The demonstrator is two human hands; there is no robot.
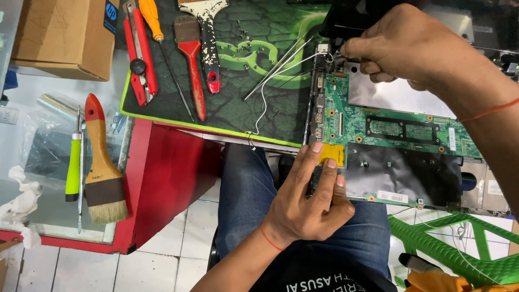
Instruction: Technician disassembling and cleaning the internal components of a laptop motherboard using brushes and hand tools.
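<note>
Opened laptop chassis (pixel 400 173) lying across the lap and the bench edge, green circuit board (pixel 378 124) bared upward, held between both hands. Left hand (pixel 311 200) flat against the near corner, fingers spread and pressing beside a small yellow patch (pixel 331 154), apparently bracing the body so that it cannot slide off the knee. Right hand (pixel 403 46) at the far corner, fingertips pinched together on something small near the hinge, where thin white and black wires (pixel 270 89) trail out; what exactly sits in the pinch cannot be told. Just left of the right hand, a dark green-patterned work mat (pixel 238 103) scattered with tiny screws, probably kept there against loss. Farther left of both hands: red utility knife (pixel 139 54), orange-handled screwdriver (pixel 159 43), two red-handled brushes (pixel 192 59). Well left of the left hand, a wooden-handled brush (pixel 102 173) and a green-handled tool (pixel 73 165) on a glass counter (pixel 38 157). Green plastic stool (pixel 459 243) near the right knee.
</note>
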